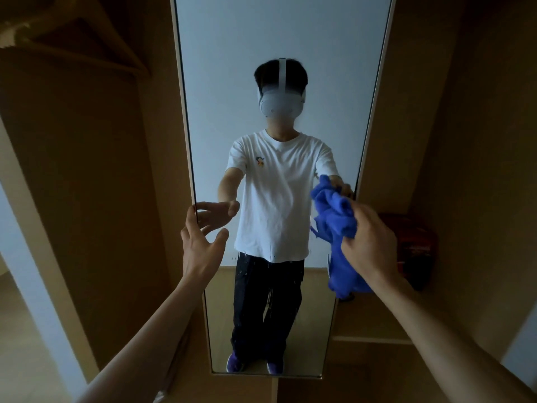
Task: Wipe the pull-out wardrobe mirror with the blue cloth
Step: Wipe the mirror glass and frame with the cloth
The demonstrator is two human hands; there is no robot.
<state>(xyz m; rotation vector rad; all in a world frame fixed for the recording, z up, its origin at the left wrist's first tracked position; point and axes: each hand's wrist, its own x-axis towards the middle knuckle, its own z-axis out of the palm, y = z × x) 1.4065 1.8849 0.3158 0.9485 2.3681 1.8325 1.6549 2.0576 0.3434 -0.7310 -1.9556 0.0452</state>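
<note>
The tall, narrow pull-out mirror (279, 33) stands straight ahead, framed in pale wood, and reflects a person in a white T-shirt and dark trousers. My left hand (199, 242) is spread open at the mirror's left edge, fingertips at the frame, thumb out over the glass. My right hand (367, 238) grips a bunched blue cloth (334, 219) close to the mirror's right edge at mid height. The cloth's loose end hangs down below my fist. Whether the cloth touches the glass is unclear.
Wooden wardrobe panels (96, 170) flank the mirror on both sides. A wooden hanger (87, 39) hangs at the upper left. A dark red box (415, 245) sits on a shelf (372, 340) to the right, behind my right hand.
</note>
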